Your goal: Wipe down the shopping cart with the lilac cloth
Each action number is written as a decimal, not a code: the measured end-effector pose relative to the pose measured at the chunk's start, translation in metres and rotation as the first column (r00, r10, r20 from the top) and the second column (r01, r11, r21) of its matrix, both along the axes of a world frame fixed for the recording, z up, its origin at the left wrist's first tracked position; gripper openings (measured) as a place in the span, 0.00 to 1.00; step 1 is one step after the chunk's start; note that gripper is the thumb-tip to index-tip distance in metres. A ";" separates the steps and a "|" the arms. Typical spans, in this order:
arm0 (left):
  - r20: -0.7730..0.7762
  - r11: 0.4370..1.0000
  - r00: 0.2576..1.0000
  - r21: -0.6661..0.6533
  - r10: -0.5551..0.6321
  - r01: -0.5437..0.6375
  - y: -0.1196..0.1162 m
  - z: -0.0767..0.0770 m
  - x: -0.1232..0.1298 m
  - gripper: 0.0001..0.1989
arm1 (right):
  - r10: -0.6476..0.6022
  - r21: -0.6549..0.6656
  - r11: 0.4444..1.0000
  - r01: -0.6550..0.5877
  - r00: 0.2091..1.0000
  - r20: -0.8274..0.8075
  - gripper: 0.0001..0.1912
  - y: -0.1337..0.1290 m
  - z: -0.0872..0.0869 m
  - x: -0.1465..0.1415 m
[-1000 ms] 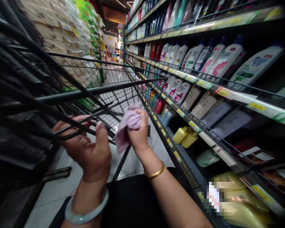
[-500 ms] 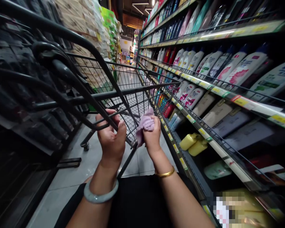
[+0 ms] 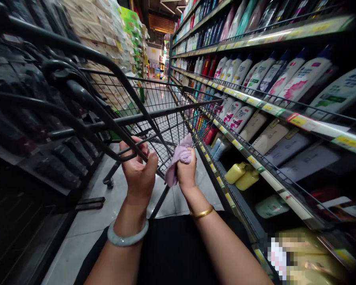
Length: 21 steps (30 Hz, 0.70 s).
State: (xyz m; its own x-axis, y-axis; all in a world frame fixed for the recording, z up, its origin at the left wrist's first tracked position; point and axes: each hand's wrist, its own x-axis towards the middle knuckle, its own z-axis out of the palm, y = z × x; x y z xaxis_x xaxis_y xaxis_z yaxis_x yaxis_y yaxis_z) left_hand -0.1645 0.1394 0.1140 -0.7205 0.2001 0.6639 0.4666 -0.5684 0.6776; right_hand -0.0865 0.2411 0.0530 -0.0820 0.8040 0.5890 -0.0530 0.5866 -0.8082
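Note:
A dark metal shopping cart [image 3: 166, 114] with a wire basket stands tilted across the view in front of me. My left hand [image 3: 139, 170], with a pale bangle on the wrist, is closed round a bar of the cart's frame at its lower near corner. Just to the right, my right hand [image 3: 186, 168] grips a crumpled light purple cloth [image 3: 178, 160] against the cart's wire side. Part of the cloth hangs down left of the fingers. A gold bracelet is on that wrist.
Shelves [image 3: 255, 101] of shampoo bottles [image 3: 304, 79] run along the right. Yellow bottles [image 3: 235, 173] lie on a lower shelf. Packaged goods [image 3: 97, 35] are stacked on the left. Grey floor tiles [image 3: 89, 221] show below the cart, with a caster [image 3: 109, 183] at the left.
My right hand has shifted slightly left and down with the cloth, which now hangs more to the left. My left hand keeps its hold on the bar.

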 end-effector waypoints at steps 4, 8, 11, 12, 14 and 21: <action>0.019 1.000 1.000 0.019 0.011 -0.012 0.001 0.001 0.001 0.19 | 0.095 0.393 0.914 -0.101 0.995 0.034 0.14 -0.034 0.044 0.012; 0.015 0.999 0.999 0.020 0.033 -0.033 0.001 0.000 0.000 0.20 | 0.019 0.555 0.827 -0.094 0.990 0.140 0.15 -0.021 0.034 0.012; 0.009 0.999 1.000 0.038 0.008 -0.009 0.002 -0.001 -0.001 0.20 | -0.080 0.304 0.952 0.036 0.988 0.133 0.11 -0.001 0.013 0.007; 0.008 0.999 1.000 0.040 0.002 -0.002 0.002 -0.001 0.000 0.20 | -0.098 0.230 0.970 0.072 0.989 0.106 0.11 0.001 0.013 0.007; 0.003 1.000 1.000 0.031 0.006 -0.006 0.002 -0.001 0.000 0.20 | -0.084 0.233 0.970 0.071 0.995 0.045 0.13 -0.007 0.027 0.010; 0.010 1.000 1.000 0.021 0.008 -0.008 0.000 0.000 0.002 0.19 | 0.121 0.515 0.845 -0.148 0.989 0.086 0.16 -0.021 0.064 0.019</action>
State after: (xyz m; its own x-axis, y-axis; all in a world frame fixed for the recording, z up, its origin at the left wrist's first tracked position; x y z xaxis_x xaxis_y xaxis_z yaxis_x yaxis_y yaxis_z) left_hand -0.1627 0.1395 0.1137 -0.7286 0.1801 0.6608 0.4646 -0.5790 0.6700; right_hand -0.0677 0.2203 0.1170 -0.2062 0.3618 0.9092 -0.1312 0.9105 -0.3921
